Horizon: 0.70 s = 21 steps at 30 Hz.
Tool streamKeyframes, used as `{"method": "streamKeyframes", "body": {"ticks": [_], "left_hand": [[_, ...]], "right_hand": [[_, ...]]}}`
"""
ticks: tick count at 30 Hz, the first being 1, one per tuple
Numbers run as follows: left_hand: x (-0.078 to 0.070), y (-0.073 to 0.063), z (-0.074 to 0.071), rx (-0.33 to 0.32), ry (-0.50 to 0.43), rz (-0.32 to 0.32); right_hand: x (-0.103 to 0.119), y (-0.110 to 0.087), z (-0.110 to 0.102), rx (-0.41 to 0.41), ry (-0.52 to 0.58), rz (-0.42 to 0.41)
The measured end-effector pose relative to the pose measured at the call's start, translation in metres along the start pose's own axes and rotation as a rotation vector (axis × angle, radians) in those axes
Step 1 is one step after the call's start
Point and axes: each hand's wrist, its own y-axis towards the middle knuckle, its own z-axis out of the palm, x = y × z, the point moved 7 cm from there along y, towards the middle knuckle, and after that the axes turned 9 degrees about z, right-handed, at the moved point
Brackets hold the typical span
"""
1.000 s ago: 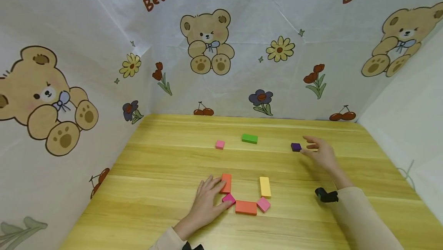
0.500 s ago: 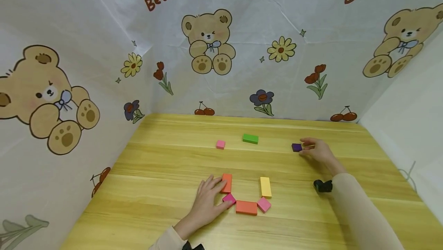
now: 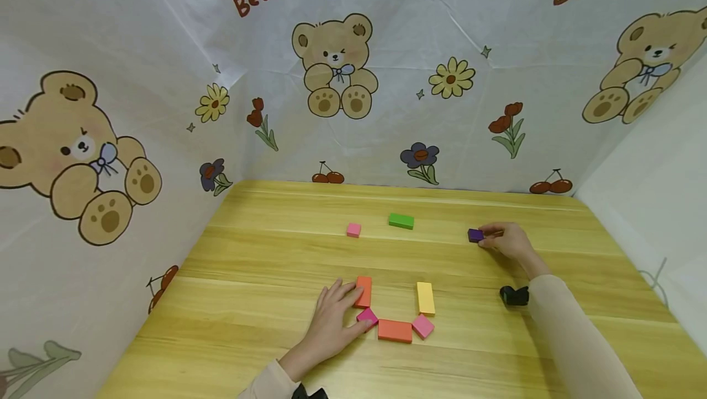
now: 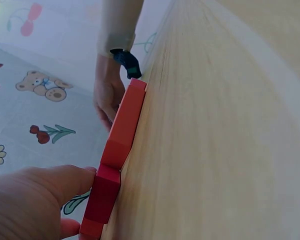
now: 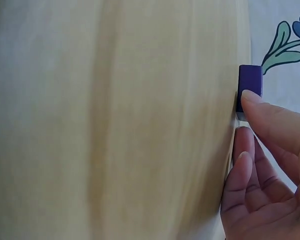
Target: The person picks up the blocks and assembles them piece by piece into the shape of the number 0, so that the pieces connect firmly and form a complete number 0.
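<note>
My right hand [image 3: 509, 242] is at the back right of the table, thumb and fingers pinching a small dark purple block [image 3: 475, 236]. In the right wrist view the thumb lies on the near face of the purple block [image 5: 250, 82]. My left hand [image 3: 329, 320] rests with extended fingers beside a U of blocks. Its fingertips touch an upright orange-red block [image 3: 364, 291], and its thumb touches a magenta cube [image 3: 367, 317]. A second orange-red block [image 3: 394, 331] forms the base of the U, followed by a pink cube [image 3: 423, 326] and a yellow block [image 3: 425, 298].
Farther back on the wooden table [image 3: 265, 251] lie a pink cube [image 3: 354, 230] and a green block [image 3: 401, 221]. A white cloth [image 3: 386, 141] printed with bears and flowers hangs behind the table and along its left side.
My right hand's fingers have closed in from beside the purple block and now pinch it. The left hand and the U of blocks have stayed put.
</note>
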Motion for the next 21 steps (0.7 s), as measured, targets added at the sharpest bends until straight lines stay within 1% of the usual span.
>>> {"method": "streamKeyframes", "body": {"ticks": [4,10,16,21], "left_hand": [[0.0,0.0,0.0,0.004,-0.003,0.0],[0.001,0.0,0.0,0.019,-0.004,-0.024],[0.001,0.0,0.0,0.017,0.006,-0.024],[0.0,0.0,0.0,0.017,0.005,-0.03]], "right_hand": [[-0.002,0.001,0.0,-0.01,-0.006,-0.008],[0.001,-0.002,0.0,-0.034,-0.015,-0.02],[0.014,-0.01,0.007,-0.014,0.03,-0.054],[0.026,-0.016,0.017,0.015,0.04,-0.093]]}}
